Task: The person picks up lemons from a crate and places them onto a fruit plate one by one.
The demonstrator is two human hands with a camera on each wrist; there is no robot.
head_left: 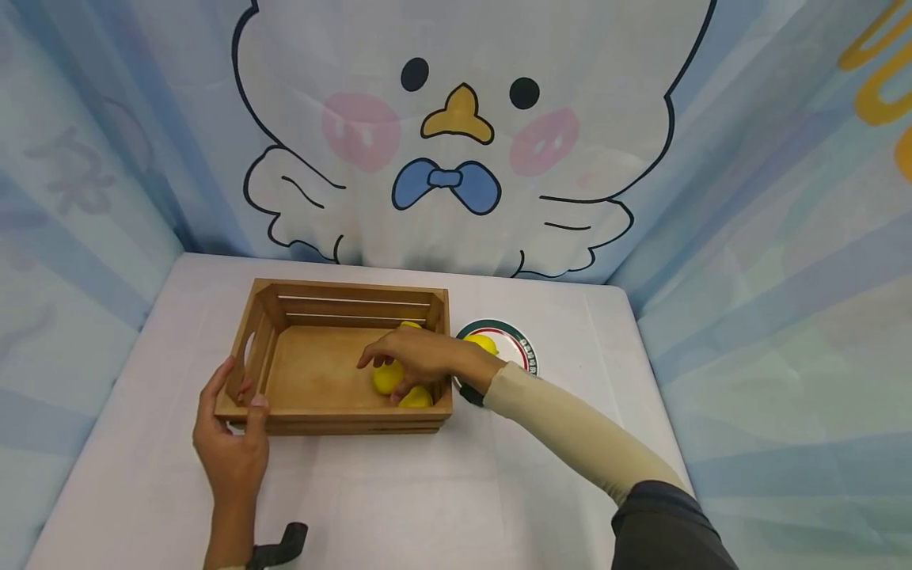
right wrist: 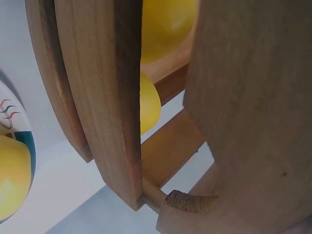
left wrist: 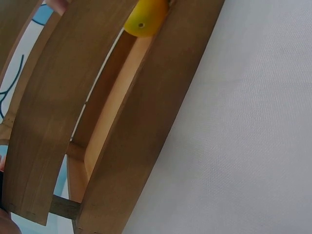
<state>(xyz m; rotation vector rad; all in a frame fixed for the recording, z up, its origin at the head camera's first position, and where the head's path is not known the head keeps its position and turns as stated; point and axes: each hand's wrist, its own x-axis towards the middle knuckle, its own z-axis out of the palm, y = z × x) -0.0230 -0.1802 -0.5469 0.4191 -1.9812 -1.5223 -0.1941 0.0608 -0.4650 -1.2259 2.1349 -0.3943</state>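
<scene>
A wooden slatted crate (head_left: 328,423) stands on the table. My left hand (head_left: 235,447) grips its near left corner, thumb at the front rim and fingers at the end wall. Over the crate's right end, my right hand (head_left: 420,356) reaches in from above with fingers loosely bent, close around a lemon (head_left: 385,380). Another lemon (head_left: 416,397) lies by the front wall, and a third (head_left: 410,324) shows behind the hand. Through the slats, the right wrist view shows a lemon (right wrist: 165,29); the left wrist view shows a yellow fruit (left wrist: 146,18).
Right of the crate sits a round plate (head_left: 511,332) with a dark green rim, partly under my right forearm. On it is a lemon (head_left: 482,343). A white cloth (head_left: 370,507) covers the table, and a printed curtain (head_left: 456,229) hangs behind it.
</scene>
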